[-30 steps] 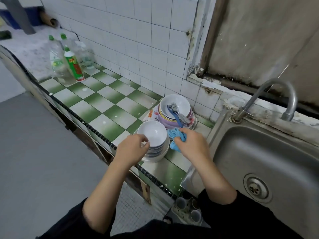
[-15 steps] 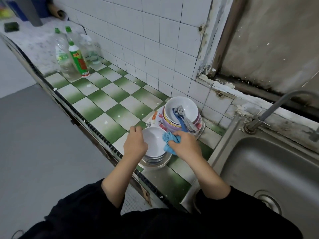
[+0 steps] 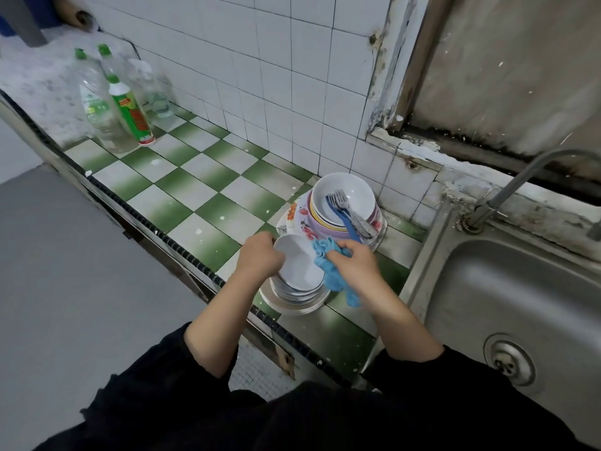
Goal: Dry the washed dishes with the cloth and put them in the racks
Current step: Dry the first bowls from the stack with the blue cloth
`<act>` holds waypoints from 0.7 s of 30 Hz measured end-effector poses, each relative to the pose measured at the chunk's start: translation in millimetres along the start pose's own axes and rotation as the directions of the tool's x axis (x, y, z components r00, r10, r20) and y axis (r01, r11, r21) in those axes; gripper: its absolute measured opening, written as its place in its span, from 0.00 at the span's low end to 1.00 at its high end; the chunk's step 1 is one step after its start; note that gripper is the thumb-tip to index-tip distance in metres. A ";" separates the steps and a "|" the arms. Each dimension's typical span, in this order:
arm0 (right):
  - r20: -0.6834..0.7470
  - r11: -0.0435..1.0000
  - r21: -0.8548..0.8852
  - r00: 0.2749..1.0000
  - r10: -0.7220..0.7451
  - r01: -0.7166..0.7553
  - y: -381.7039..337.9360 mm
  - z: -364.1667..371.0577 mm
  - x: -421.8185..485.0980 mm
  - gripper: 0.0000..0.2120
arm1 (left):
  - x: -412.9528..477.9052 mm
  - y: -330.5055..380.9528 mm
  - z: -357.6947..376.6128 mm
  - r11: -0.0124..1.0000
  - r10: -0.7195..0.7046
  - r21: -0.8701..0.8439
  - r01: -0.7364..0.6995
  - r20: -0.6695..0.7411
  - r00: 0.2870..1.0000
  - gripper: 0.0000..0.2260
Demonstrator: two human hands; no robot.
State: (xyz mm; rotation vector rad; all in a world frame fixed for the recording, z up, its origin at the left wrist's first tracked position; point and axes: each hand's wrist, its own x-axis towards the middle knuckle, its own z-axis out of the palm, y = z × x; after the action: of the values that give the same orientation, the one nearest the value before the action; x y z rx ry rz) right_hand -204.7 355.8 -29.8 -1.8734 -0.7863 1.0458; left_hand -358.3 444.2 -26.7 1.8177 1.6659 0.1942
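- The near stack of dishes (image 3: pixel 294 296) stands close to the black-trimmed near edge of the counter (image 3: pixel 195 190). The steel sink (image 3: pixel 520 304) lies to its right, with one green tile between them.
- Bare checked tiles run left from the dishes to the bottles (image 3: pixel 130 115) at the far left. The far stack (image 3: pixel 328 222) sits near the tiled wall.
- Left hand (image 3: pixel 260 258): its fingers are curled over the left rim of the top white bowl (image 3: pixel 297 265), holding it tilted above the near stack.
- Right hand (image 3: pixel 354 265): its fingers are bunched round the blue cloth (image 3: pixel 333 276), pressing it against the bowl's right side. A tail of cloth hangs toward the counter.
- Counts: two stacks of dishes and one cloth. In the far stack's top bowl lie two fork heads (image 3: pixel 340 198) and one blue handle. There are three green-capped bottles and a clear one behind, and one tap (image 3: pixel 520 177) over the sink.
- Half a second ago the white bowl sat level in its stack. Now it is tipped up on the left, and the cloth hangs lower on the right.
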 end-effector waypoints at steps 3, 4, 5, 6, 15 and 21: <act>-0.059 0.998 0.068 0.998 -0.008 0.012 -3.1 -5.7 4.1 0.02 | 0.8 0.4 -4.8 0.996 -0.020 -0.090 0.025 0.057 0.998 0.10; -0.075 0.996 0.085 0.997 -0.014 0.020 -4.3 -8.6 5.1 0.03 | -0.4 1.6 -6.1 0.995 -0.026 -0.094 0.031 0.054 0.998 0.08; -0.089 0.994 0.102 0.996 -0.019 0.028 -5.7 -11.5 5.7 0.03 | -1.4 3.6 -7.2 0.995 -0.028 -0.092 0.033 0.048 0.998 0.07; -0.102 0.993 0.115 0.994 -0.024 0.036 -6.7 -14.4 6.2 0.04 | -2.2 5.6 -8.1 0.995 -0.023 -0.093 0.027 0.042 0.999 0.08; -0.169 0.986 0.161 0.985 -0.023 0.051 -1.4 -33.6 4.9 0.05 | 10.7 17.1 -19.1 0.995 0.065 -0.074 -0.067 -0.036 0.997 0.06; -0.166 0.981 0.192 0.985 0.038 -0.006 13.1 -34.7 5.6 0.04 | 11.7 20.4 -26.5 0.993 0.114 -0.009 -0.115 -0.048 0.992 0.21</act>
State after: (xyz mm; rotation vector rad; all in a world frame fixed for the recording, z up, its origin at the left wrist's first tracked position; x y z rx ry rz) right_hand -170.0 341.9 -32.6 -1.7822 -0.5477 0.9274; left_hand -352.9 465.1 1.4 1.9152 1.5899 0.2981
